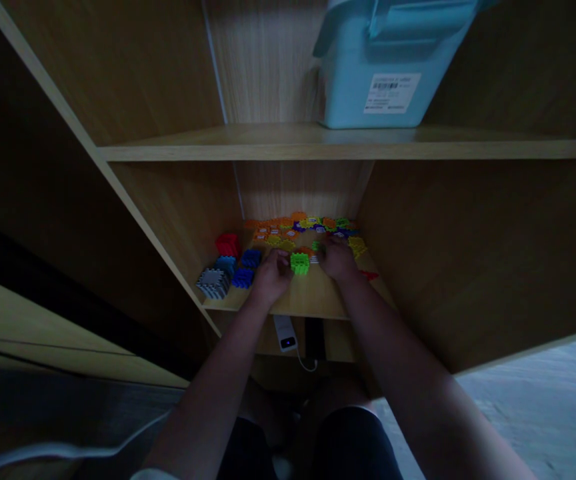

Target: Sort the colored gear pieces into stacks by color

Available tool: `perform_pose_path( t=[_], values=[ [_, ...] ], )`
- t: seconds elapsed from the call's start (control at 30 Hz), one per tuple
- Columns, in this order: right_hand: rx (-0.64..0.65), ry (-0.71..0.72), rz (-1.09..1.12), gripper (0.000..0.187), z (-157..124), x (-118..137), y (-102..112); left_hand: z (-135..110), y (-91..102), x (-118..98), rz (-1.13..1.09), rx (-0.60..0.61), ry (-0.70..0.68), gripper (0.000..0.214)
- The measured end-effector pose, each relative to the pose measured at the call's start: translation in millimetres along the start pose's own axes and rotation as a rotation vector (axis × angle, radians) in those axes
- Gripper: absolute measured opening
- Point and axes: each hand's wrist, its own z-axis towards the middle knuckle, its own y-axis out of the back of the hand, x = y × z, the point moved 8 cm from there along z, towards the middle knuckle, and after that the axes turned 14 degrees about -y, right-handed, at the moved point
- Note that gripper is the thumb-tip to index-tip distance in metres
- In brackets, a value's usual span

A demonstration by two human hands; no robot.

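Both my arms reach into the lower shelf (318, 303) of a wooden cabinet. My left hand (271, 275) is curled beside a green toothed block cube (299, 263) and touches its left side. My right hand (337, 259) is closed over small pieces just right of the cube; what it holds I cannot make out. A heap of loose orange, yellow, green and purple interlocking tiles (301, 229) lies behind the hands. Finished cubes stand to the left: red (227, 245), blue (251, 258), another blue (243, 277) and grey-white (213, 283).
A light blue plastic bin (383, 67) with a white label stands on the upper shelf (268, 150). A small white device with a cable (286, 333) lies below the lower shelf's front edge. Cabinet walls close in left and right. Grey floor shows at the right.
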Motion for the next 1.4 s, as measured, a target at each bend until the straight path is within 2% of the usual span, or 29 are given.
perform_pose_path(
  t=[0.2, 0.3, 0.43, 0.63, 0.77, 0.87, 1.0, 1.1, 1.23, 1.4],
  values=[
    [0.036, -0.141, 0.113, 0.023, 2.3, -13.2, 1.9, 0.0, 0.1, 1.2, -0.003, -0.009, -0.005, 0.041],
    [0.018, -0.145, 0.180, 0.033, 3.3, -15.0, 8.0, -0.2, 1.2, 0.3, 0.007, -0.012, 0.008, 0.039],
    [-0.001, -0.027, 0.359, 0.038, 3.3, -2.2, 23.7, 0.5, 4.7, -2.4, 0.012, -0.039, 0.007, 0.035],
    [-0.039, 0.102, 0.508, 0.027, -12.7, 27.5, 57.2, 2.6, 10.4, -9.8, 0.026, -0.089, -0.051, 0.021],
    [-0.026, 0.176, 0.515, 0.018, -23.9, 42.5, 71.6, 1.7, 12.1, -20.3, 0.001, -0.106, -0.134, 0.037],
    [0.018, 0.269, 0.513, 0.019, -28.8, 54.7, 72.0, 0.6, 9.9, -28.0, -0.068, -0.073, -0.187, 0.048],
    [0.054, 0.403, 0.579, 0.022, -36.7, 70.3, 71.5, 0.5, 10.2, -36.9, -0.071, -0.028, -0.230, 0.032],
    [0.086, 0.399, 0.609, 0.012, -39.9, 75.1, 72.3, 1.1, 12.4, -39.1, -0.031, -0.020, -0.228, 0.024],
    [0.069, 0.351, 0.634, 0.029, -39.0, 73.3, 77.0, 1.1, 16.5, -34.6, -0.045, -0.083, -0.206, 0.022],
    [0.036, 0.454, 0.669, 0.029, -40.3, 74.7, 75.4, 1.1, 16.2, -28.9, -0.102, -0.124, -0.214, 0.023]
  ],
)
